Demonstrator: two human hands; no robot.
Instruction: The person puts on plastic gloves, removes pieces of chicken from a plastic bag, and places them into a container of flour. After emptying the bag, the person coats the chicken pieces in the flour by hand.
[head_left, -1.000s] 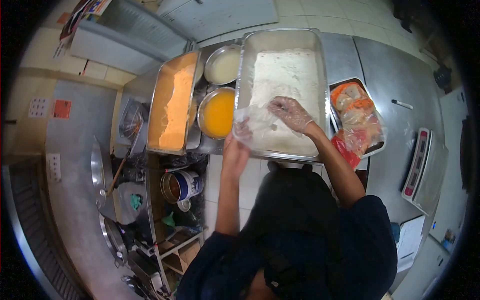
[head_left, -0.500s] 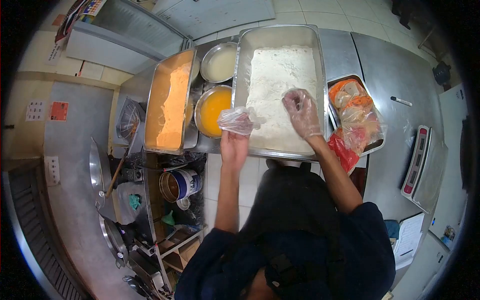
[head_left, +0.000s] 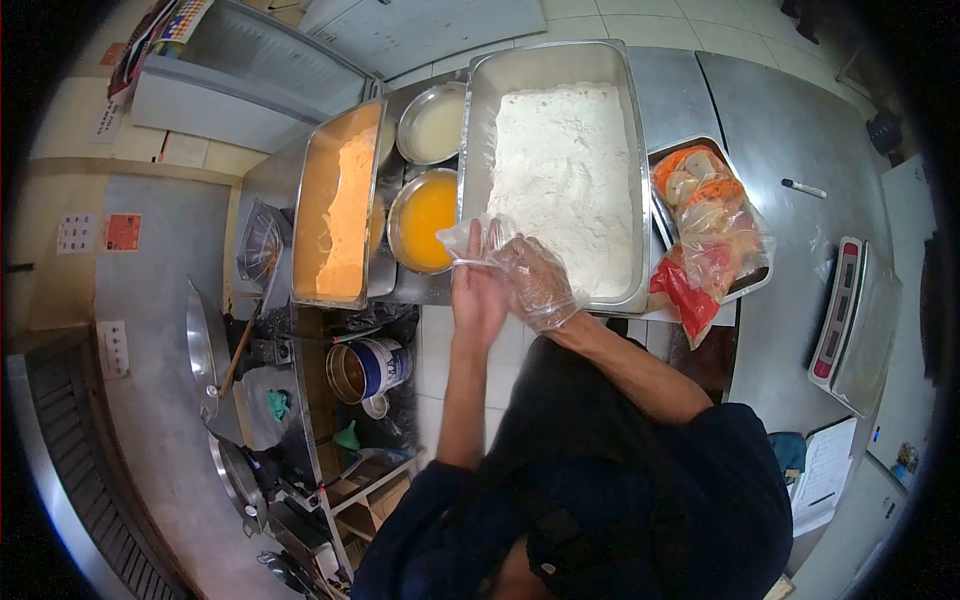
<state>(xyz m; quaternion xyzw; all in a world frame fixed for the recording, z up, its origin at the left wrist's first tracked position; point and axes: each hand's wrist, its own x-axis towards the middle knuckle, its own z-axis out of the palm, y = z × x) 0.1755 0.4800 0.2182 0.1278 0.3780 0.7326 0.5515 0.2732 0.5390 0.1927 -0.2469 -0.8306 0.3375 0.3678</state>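
Note:
My left hand (head_left: 480, 295) is held palm up in front of the deep metal pan, its fingers stretched out inside a clear plastic glove (head_left: 458, 240) that covers only their upper part. My right hand (head_left: 540, 280), fully covered by another clear glove, is against the left fingers and pinches the edge of the left glove. White flour (head_left: 565, 170) fills the bottom of the deep metal pan (head_left: 481, 110) beyond both hands. Left of it stands a bowl of orange-yellow liquid (head_left: 428, 222), close to my left fingertips.
A bowl of pale liquid (head_left: 436, 130) and a pan of orange powder (head_left: 345, 225) stand at left. To the right, a metal tray (head_left: 755, 280) holds filled plastic bags (head_left: 705, 225). A marker (head_left: 803, 188) and a scale (head_left: 848, 320) lie farther right.
My right hand has moved left from above the flour to my left hand and now grips its glove. The left fingers have straightened farther into the plastic.

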